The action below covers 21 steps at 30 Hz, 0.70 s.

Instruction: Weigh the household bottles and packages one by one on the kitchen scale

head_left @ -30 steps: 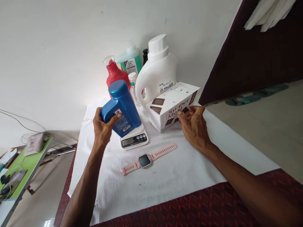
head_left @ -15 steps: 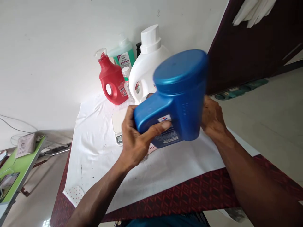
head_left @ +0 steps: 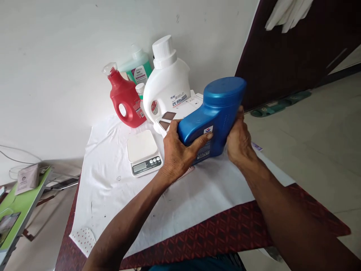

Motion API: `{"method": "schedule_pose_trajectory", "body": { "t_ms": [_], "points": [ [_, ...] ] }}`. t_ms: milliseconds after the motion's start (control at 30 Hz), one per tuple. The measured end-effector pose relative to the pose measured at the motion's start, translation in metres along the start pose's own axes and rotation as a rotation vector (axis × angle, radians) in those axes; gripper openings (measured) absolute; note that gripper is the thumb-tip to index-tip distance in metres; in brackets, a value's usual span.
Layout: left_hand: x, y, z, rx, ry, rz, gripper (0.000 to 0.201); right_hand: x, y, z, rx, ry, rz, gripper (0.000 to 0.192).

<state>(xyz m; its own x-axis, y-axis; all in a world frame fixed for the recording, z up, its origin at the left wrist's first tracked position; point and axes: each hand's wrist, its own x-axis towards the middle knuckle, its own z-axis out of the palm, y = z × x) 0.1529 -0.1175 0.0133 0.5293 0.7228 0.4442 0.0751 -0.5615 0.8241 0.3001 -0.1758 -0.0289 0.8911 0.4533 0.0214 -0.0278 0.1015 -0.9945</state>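
Two bare hands grip one blue plastic bottle [head_left: 217, 113] above the white cloth [head_left: 113, 188]. The left hand [head_left: 180, 154] wraps the handle end of the blue plastic bottle, thumb laid across the printed label, fingers curled behind. The right hand [head_left: 239, 141] presses flat against the opposite side, at 3 o'clock from the left hand, fingers closed onto the body. The bottle is tilted, with its wide flat end raised toward 1 o'clock and its labelled face toward the camera. It is held clear of the cloth.

At 9 o'clock from the left hand, just beside it, a small white digital kitchen scale [head_left: 143, 154] sits on the cloth, its platform bare. Behind the bottle, at 11 o'clock, a white cardboard box with brown squares [head_left: 172, 116] is partly hidden. Behind the box stands a large white plastic detergent jug with a white cap [head_left: 166, 82]. A red plastic jug with a clear trigger top [head_left: 124, 99] stands at 9 o'clock from the white jug, and a green translucent bottle [head_left: 138, 67] stands behind both, against the wall. A small clear bottle with a white cap [head_left: 140, 92] stands between the red and white jugs. The cloth lies on a dark red patterned table cover [head_left: 225, 233].
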Motion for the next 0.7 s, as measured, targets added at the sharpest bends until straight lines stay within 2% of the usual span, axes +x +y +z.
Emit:
{"method": "schedule_pose_trajectory", "body": {
  "t_ms": [133,233,333,400,433,500,567,633,700],
  "points": [
    [-0.001,0.004,-0.013,0.139,0.033,0.182,0.053,-0.009,0.005,0.009,0.016,0.086,0.129,0.076],
    [-0.011,0.009,-0.037,0.248,0.086,0.350,0.055,-0.009,0.010,0.009,0.022,0.107,0.129,0.073],
    [-0.033,0.008,-0.063,0.391,0.099,0.382,0.039,-0.009,0.013,0.009,0.005,0.103,0.122,0.072],
    [-0.053,0.004,-0.073,0.501,0.004,0.357,0.026,-0.009,0.015,0.010,0.005,0.099,0.114,0.075],
    [-0.063,0.002,-0.075,0.568,-0.080,0.348,0.021,-0.009,0.016,0.011,0.008,0.097,0.104,0.076],
    [-0.082,-0.004,-0.072,0.726,-0.273,0.338,0.020,-0.009,0.018,0.013,0.021,0.095,0.073,0.080],
    [-0.095,-0.009,-0.065,0.873,-0.418,0.315,0.019,-0.011,0.018,0.015,0.048,0.083,0.025,0.081],
    [-0.102,-0.014,-0.058,0.966,-0.485,0.288,0.014,-0.014,0.017,0.017,0.093,0.065,-0.027,0.079],
    [-0.104,-0.019,-0.055,1.026,-0.498,0.265,0.010,-0.016,0.015,0.017,0.125,0.053,-0.055,0.079]
  ]
}}
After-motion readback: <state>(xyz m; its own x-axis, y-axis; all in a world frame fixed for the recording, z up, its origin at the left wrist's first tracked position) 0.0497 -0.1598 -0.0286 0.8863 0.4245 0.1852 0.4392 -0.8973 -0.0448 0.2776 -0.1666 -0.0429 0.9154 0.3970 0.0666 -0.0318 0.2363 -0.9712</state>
